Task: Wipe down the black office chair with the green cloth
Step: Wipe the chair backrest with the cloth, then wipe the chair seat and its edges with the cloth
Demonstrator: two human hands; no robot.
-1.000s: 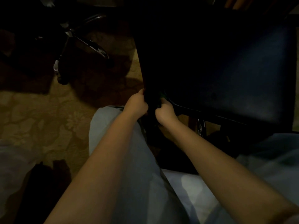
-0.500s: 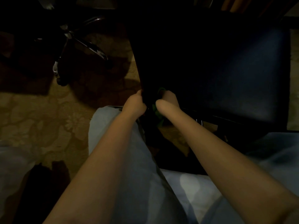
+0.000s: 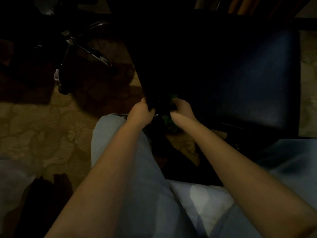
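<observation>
The black office chair [image 3: 231,79] lies tipped in front of me, its dark seat panel filling the upper right of the dim head view. My left hand [image 3: 140,111] grips the near corner edge of that panel. My right hand [image 3: 181,107] holds the green cloth [image 3: 169,121] against the same corner; a bit of cloth shows above the fingers and more hangs below the wrist. Most of the cloth is hidden by the hand and by shadow.
The chair's chrome star base [image 3: 92,52] with a castor [image 3: 61,88] lies on the patterned beige carpet [image 3: 42,134] at upper left. My legs in light trousers [image 3: 120,152] fill the bottom. Wooden furniture [image 3: 243,6] stands at the top right.
My right hand has shifted up and a little to the right along the chair's corner with the cloth, which now hangs visibly below it. My left hand has kept its grip.
</observation>
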